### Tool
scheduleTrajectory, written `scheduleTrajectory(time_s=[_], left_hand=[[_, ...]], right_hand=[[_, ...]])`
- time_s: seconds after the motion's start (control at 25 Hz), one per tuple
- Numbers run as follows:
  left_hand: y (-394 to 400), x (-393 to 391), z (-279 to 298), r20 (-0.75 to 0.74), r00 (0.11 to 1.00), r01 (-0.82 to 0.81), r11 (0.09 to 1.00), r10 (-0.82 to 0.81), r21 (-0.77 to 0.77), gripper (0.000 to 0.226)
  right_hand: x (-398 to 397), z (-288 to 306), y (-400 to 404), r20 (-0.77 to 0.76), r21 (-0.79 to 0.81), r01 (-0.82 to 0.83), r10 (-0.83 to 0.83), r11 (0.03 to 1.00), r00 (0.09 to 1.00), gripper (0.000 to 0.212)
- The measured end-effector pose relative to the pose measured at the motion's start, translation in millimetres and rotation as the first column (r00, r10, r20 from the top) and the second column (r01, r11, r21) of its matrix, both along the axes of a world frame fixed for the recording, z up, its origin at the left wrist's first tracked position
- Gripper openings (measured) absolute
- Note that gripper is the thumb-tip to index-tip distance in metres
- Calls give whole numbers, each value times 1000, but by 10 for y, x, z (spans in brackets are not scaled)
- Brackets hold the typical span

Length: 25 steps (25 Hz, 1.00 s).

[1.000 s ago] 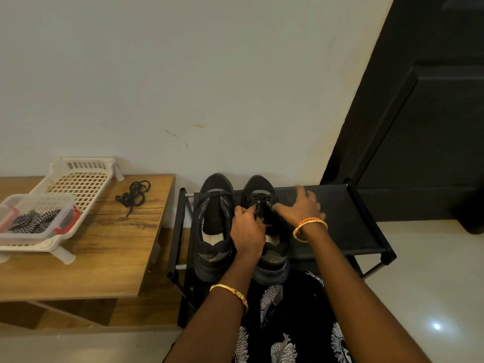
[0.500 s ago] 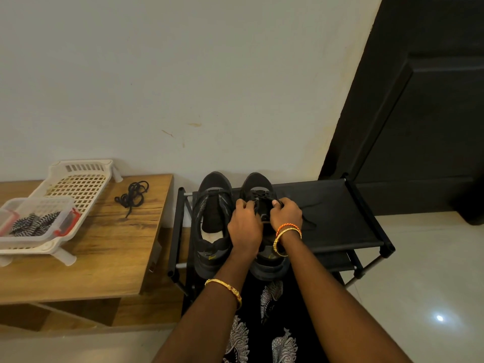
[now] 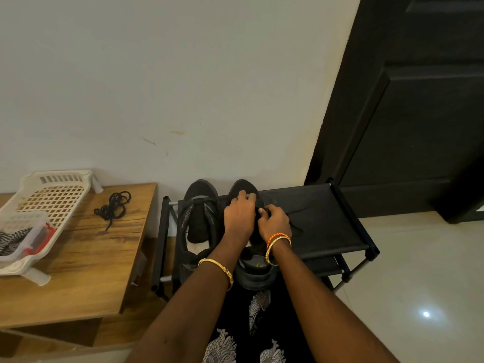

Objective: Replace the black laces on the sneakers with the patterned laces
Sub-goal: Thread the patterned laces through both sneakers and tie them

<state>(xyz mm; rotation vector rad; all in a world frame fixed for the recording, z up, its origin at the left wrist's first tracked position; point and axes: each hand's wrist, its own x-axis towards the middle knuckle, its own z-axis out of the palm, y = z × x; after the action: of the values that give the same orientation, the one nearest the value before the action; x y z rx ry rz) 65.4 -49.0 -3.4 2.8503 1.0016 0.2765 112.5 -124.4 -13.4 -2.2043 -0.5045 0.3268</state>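
Both hands, left hand (image 3: 239,216) and right hand (image 3: 275,222), pinch the black lace on the right sneaker (image 3: 251,231) at frame centre; I'd loosen each eyelet row before pulling, patterned laces (image 3: 11,239) waiting far left.

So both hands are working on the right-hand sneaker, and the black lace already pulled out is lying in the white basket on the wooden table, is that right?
Not quite. In the head view the loose black lace lies on the bare wooden table, beside the white basket, not in it. The rest holds: the left hand and right hand are both on the right-hand sneaker.
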Motion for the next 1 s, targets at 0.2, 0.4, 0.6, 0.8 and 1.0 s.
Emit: scheduleTrajectory(time_s=[0.2, 0.4, 0.6, 0.8, 1.0], left_hand=[[2, -27, 21, 7, 1000, -12, 1000, 13, -17, 31], [102, -98, 2, 350, 720, -265, 704, 599, -659, 15], [210, -54, 118, 245, 743, -220, 573, 623, -790, 24], [203, -106, 80, 163, 963, -100, 850, 212, -517, 30], [115, 14, 113, -72, 995, -86, 916, 62, -393, 34]], right_hand=[[-29, 6, -7, 29, -41, 25, -24, 999, 999, 20], [-43, 7, -13, 54, -72, 40, -36, 997, 998, 22], [-37, 27, -6, 61, -80, 30, -25, 996, 998, 22], [-36, 23, -9, 83, -93, 0, 7, 996, 997, 22], [-39, 28, -14, 79, -93, -6, 13, 996, 997, 21]])
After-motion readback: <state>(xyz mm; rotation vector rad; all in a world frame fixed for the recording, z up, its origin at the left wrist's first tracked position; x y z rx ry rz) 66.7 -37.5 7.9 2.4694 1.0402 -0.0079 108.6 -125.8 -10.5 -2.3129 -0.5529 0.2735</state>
